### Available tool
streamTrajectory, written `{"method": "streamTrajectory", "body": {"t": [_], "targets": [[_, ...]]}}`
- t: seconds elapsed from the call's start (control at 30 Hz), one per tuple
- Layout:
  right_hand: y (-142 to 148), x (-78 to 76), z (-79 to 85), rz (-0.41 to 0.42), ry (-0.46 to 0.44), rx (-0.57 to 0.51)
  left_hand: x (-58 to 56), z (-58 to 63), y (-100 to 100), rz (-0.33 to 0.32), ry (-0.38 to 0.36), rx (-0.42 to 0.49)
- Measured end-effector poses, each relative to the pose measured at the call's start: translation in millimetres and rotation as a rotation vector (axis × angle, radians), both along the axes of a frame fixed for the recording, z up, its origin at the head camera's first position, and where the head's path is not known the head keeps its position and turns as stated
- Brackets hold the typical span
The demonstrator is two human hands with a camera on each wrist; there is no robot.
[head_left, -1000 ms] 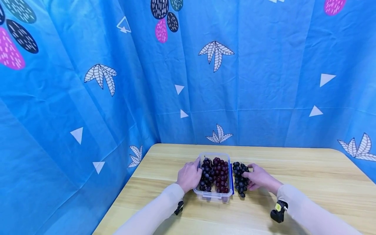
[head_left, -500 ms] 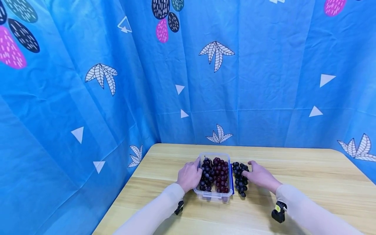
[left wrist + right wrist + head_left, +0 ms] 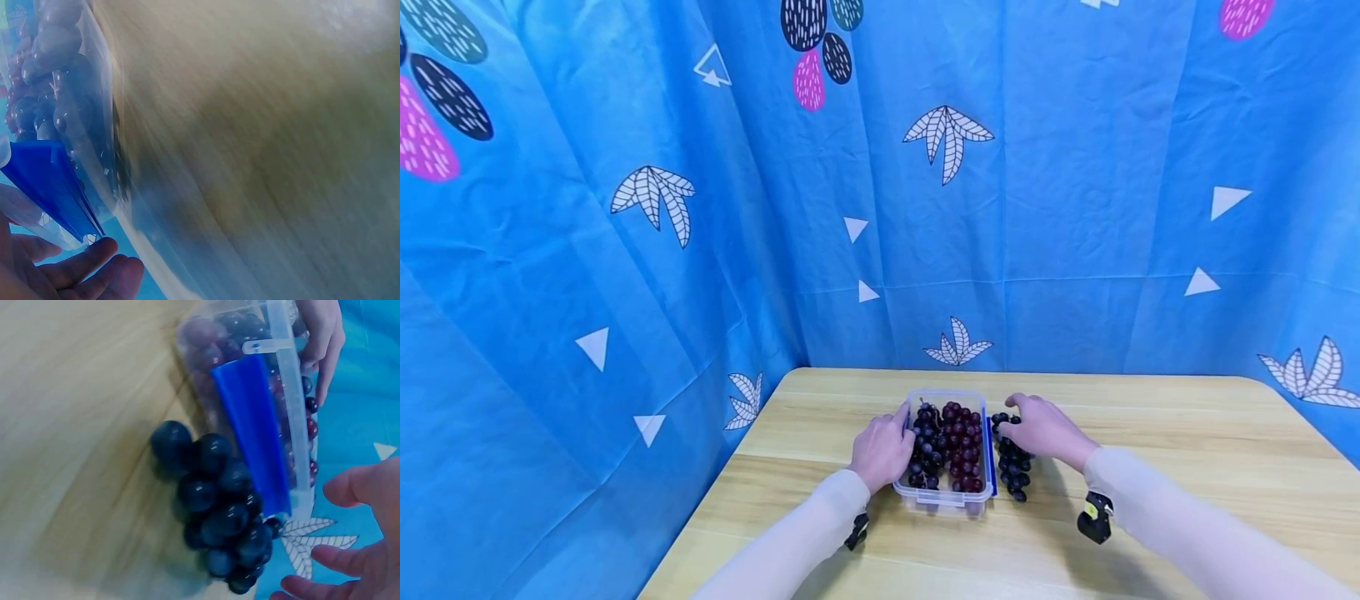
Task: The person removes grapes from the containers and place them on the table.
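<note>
A clear plastic food container (image 3: 951,500) with blue side latches holds a bunch of dark grapes (image 3: 927,450) on its left and a bunch of red grapes (image 3: 966,446) on its right. My left hand (image 3: 883,450) holds the container by its left rim; in the left wrist view its fingers (image 3: 94,259) are at the end of the blue latch (image 3: 53,184). A second bunch of dark grapes (image 3: 219,506) lies on the table along the container's right side. Over its far end hovers my right hand (image 3: 1048,429), thumb and fingers spread, nothing between them.
The container and loose bunch stand near the middle of a light wooden table (image 3: 1187,467). A blue patterned curtain (image 3: 1075,208) hangs behind the table and down its left side. Each wrist wears a black camera mount (image 3: 1096,517).
My right hand has let its fingers off the loose dark bunch and moved up and left over its far end. My left hand and the container have stayed put.
</note>
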State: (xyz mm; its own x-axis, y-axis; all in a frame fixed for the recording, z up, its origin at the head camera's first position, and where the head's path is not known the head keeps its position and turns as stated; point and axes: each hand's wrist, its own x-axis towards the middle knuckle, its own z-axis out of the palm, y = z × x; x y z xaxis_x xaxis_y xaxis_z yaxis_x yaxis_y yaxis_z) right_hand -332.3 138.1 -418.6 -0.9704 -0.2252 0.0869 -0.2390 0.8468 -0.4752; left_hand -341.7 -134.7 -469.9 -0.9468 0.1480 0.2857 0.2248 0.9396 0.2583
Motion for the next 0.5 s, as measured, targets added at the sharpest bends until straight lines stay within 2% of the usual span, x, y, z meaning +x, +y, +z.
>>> {"method": "streamTrajectory", "body": {"t": [0.33,0.5], "targets": [[-23.8,-4.9,16.1,0.089,-0.010,0.012,0.3,0.9,0.5,0.004,-0.004,0.010],[-37.9,-10.6,18.1,0.150,-0.017,0.040,-0.5,-0.3,0.7,0.008,0.002,0.018]]}}
